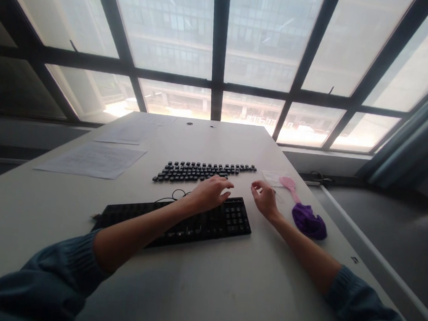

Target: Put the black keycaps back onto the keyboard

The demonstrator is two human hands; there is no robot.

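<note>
A black keyboard lies on the white table, its number pad at the right and many of its other keycaps off. Over its upper right part hovers my left hand, thumb and fingertips apart with nothing seen between them. Just right of the keyboard is my right hand, fingers curled in and pressed together; whether they hold something small cannot be seen. Behind the keyboard, loose black keycaps stand in rows, partly hidden by my left hand. A thin wire piece lies beside my right hand.
To the right lie a pink brush, a purple cloth and a small white packet. Paper sheets cover the table's left side. A black cable curls behind the keyboard. Large windows rise beyond the table's far edge.
</note>
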